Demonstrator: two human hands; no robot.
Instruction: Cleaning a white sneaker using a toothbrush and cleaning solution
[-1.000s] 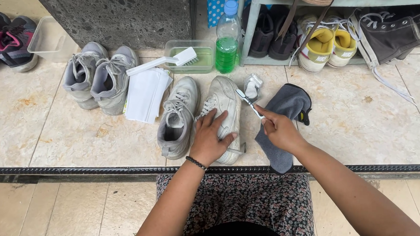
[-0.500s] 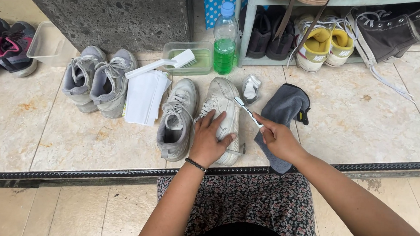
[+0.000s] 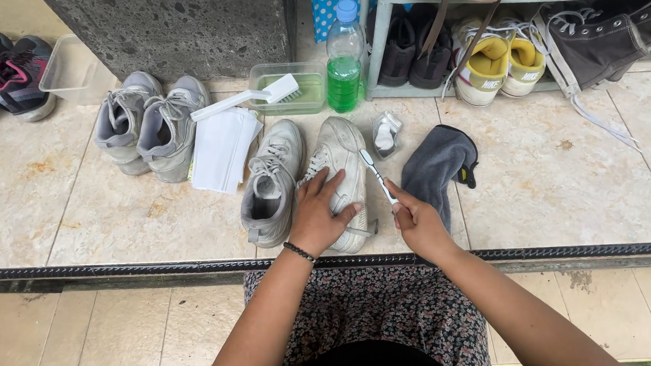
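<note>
Since a second ago, our right hand [image 3: 418,226] has drawn back from the grey cloth toward the sneaker, and the toothbrush [image 3: 378,176] it carries now angles up over the shoe's side instead of pointing away to the left.

From the head camera, looking down over our lap, our left hand [image 3: 320,213] lies flat with fingers spread on the white sneaker [image 3: 343,171], pressing on its upper near the heel end; it grips nothing, only holds the shoe down. Our right hand is closed around the toothbrush handle, the bristle end lying just beside the sneaker's outer edge; whether the bristles touch the shoe we cannot tell. This sneaker rests on the tiled floor directly before us, its toe pointing away, touching its partner, a grey-white sneaker [image 3: 270,182] on its left.

A grey cloth [image 3: 436,166] is spread just right of our right hand. A small crumpled packet [image 3: 386,134] sits beyond the toothbrush. Farther off stand a bottle of green liquid [image 3: 345,63] and a clear tub [image 3: 291,99] with a white scrubbing brush [image 3: 250,98] laid across it. Folded white paper [image 3: 221,147] lies left of the sneakers, next to a pair of grey shoes [image 3: 148,125].
</note>
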